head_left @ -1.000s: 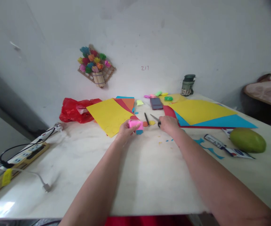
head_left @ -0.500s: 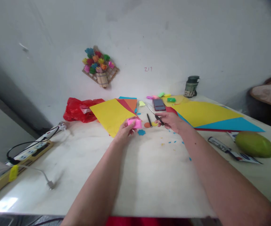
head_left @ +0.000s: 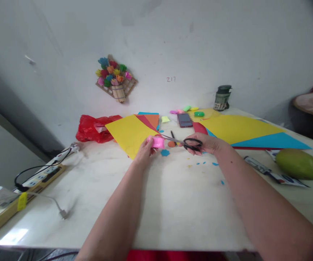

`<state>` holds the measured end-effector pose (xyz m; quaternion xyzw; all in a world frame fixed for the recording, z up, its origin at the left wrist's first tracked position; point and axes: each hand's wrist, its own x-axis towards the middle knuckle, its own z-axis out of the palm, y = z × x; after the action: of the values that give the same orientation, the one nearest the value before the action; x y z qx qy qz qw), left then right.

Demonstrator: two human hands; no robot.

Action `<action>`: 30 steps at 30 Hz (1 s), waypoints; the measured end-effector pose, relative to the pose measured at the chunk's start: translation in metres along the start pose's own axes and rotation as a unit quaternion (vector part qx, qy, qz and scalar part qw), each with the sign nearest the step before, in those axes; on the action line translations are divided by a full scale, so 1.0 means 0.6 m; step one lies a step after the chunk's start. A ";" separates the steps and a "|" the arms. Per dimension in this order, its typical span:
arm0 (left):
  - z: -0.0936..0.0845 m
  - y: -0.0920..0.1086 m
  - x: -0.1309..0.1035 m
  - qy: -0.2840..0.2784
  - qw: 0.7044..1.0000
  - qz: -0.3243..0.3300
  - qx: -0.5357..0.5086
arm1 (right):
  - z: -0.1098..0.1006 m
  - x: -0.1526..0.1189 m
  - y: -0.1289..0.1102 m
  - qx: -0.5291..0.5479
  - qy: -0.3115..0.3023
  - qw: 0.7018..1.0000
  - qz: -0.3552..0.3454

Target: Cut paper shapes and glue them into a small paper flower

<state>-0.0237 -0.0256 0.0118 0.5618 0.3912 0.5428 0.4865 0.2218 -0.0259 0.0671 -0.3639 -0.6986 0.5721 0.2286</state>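
My left hand is closed on a small, shiny pink packet, held just above the table. In my right hand is a pair of scissors with black handles. Their blades point left, with the tips close to the packet's upper right edge; whether they touch it I cannot tell. Below and right of the packet lies a blue scalloped paper piece. An orange paper disc and a dark pen sit behind the scissors. Small blue scraps are scattered near my right wrist.
Yellow paper sheets lie behind my left hand, near a red plastic bag. More yellow sheets are at the right. A phone, a green packet, a bottle, a mango and a power strip surround the workspace.
The scissors have swung from pointing up and away to pointing left, their tips now by the pink packet. My left hand has kept its hold on the packet.
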 end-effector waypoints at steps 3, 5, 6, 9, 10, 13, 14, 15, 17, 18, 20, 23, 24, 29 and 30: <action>0.000 0.001 -0.001 0.014 1.000 0.000 0.003 | -0.004 0.000 0.004 0.030 -0.029 0.999 0.007; -0.001 0.000 -0.001 0.024 1.000 0.000 0.010 | -0.006 0.000 0.007 0.035 -0.035 0.999 0.008; -0.003 -0.001 0.000 0.027 1.000 -0.002 0.013 | -0.007 0.001 0.008 0.035 -0.037 0.999 0.008; -0.006 -0.003 0.001 0.018 1.000 -0.010 0.010 | -0.009 0.000 0.009 0.035 -0.039 0.999 0.008; -0.006 -0.003 0.001 0.012 1.000 -0.012 0.004 | -0.009 0.000 0.008 0.035 -0.041 0.999 0.011; -0.006 -0.002 0.001 -0.005 1.000 -0.021 -0.011 | -0.008 -0.001 0.006 0.035 -0.049 0.998 0.022; -0.005 -0.002 0.000 -0.010 1.000 -0.025 -0.016 | -0.007 -0.001 0.006 0.035 -0.050 0.998 0.023; -0.005 -0.002 0.000 -0.013 0.999 -0.031 -0.020 | -0.007 -0.001 0.006 0.035 -0.050 0.998 0.021; -0.004 -0.002 0.001 -0.018 0.999 -0.040 -0.027 | -0.006 0.001 0.008 0.035 -0.051 0.998 0.014; -0.003 -0.002 0.001 -0.018 0.998 -0.043 -0.029 | -0.005 0.002 0.010 0.036 -0.051 0.998 0.011; -0.003 -0.002 0.002 -0.024 0.998 -0.046 -0.031 | -0.005 0.005 0.015 0.042 -0.057 0.997 0.001; -0.001 0.000 0.001 -0.044 0.997 -0.051 -0.037 | -0.002 0.010 0.020 0.052 -0.066 0.996 -0.013; 0.000 0.001 0.001 -0.051 0.997 -0.052 -0.040 | 0.000 0.012 0.021 0.055 -0.066 0.996 -0.017; 0.002 0.003 0.000 -0.056 0.996 -0.049 -0.049 | 0.009 0.022 0.023 0.063 -0.064 0.996 -0.029; 0.002 0.003 0.000 -0.055 0.996 -0.049 -0.050 | 0.011 0.023 0.024 0.063 -0.061 0.996 -0.029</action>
<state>-0.0226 -0.0263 0.0138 0.5462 0.3632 0.5053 0.5607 0.2117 -0.0181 0.0504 -0.2928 -0.6842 0.6292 0.2240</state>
